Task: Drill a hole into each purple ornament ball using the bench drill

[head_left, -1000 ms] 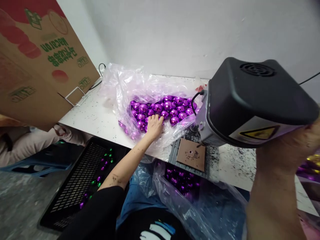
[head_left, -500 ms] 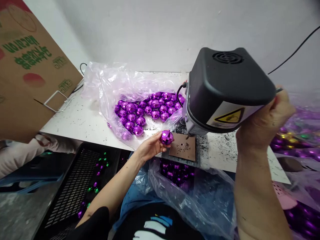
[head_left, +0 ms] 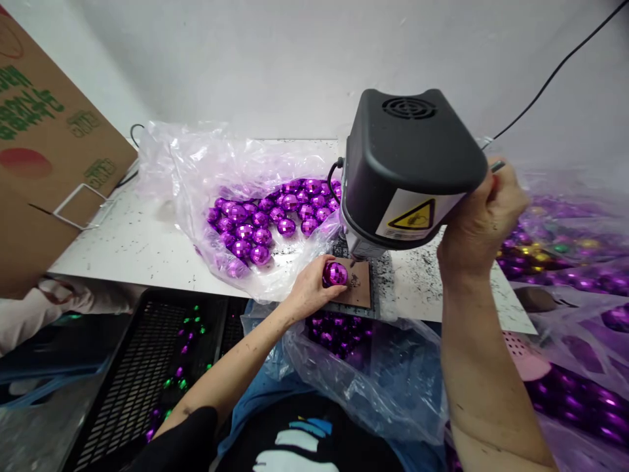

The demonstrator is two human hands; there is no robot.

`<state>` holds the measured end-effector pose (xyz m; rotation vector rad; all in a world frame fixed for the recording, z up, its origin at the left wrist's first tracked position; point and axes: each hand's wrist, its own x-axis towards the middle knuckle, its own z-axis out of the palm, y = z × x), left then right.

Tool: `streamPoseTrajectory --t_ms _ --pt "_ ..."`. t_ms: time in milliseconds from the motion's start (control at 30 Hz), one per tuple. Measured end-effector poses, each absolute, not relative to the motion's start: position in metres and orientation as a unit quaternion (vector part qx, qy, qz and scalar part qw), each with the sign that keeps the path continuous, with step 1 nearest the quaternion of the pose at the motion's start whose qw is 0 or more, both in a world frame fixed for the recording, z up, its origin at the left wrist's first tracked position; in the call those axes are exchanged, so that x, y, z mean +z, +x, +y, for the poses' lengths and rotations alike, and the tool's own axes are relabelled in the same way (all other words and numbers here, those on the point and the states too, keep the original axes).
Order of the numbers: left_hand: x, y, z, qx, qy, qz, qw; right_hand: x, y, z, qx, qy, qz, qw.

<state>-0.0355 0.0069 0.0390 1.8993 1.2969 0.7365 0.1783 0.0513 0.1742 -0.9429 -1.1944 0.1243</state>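
A shiny purple faceted ball (head_left: 335,274) is pinched between the thumb and fingers of my left hand (head_left: 312,288). The hand holds it over the left part of a square brown board (head_left: 362,293), close to the bit end of a black bench drill press (head_left: 417,151). My right hand (head_left: 484,219) is wrapped round a lever handle (head_left: 497,166) on the drill's right side; most of the handle is hidden by the fingers. Left of the drill, many similar purple balls (head_left: 260,236) lie in an open clear plastic bag (head_left: 184,196).
A cardboard box (head_left: 59,170) stands at the left. Below the table edge are a black crate (head_left: 118,387) and a plastic bag (head_left: 393,387) with purple balls across my lap. Dark shavings dot the white table (head_left: 147,242). More bagged balls (head_left: 574,393) lie at right.
My left hand has brought the purple ball onto the board area nearer the drill bit, its fingers now around the ball's far side. My right hand stays on the handle. The view has shifted rightward.
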Motion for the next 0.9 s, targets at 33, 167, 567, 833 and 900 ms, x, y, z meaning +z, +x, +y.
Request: streamPoseTrajectory --t_ms 33,167,567,833,900 --pt "0.038 -0.032 0.007 0.281 0.736 0.509 0.349 0.174 0.178 0.051 0.058 -0.425 -0.542 0.723" --pt "0.028 -0.02 0.01 0.281 0.765 0.507 0.281 0.175 0.179 0.052 0.058 -0.429 -0.547 0.716" --pt "0.006 0.007 0.009 0.321 0.766 0.528 0.177 0.176 0.177 0.049 0.062 -0.427 -0.544 0.719" --pt "0.006 0.006 0.009 0.322 0.769 0.522 0.18 0.161 0.179 0.023 -0.053 -0.441 -0.58 0.683" --pt "0.005 0.005 0.009 0.329 0.769 0.518 0.179 0.15 0.179 0.011 -0.107 -0.413 -0.592 0.684"
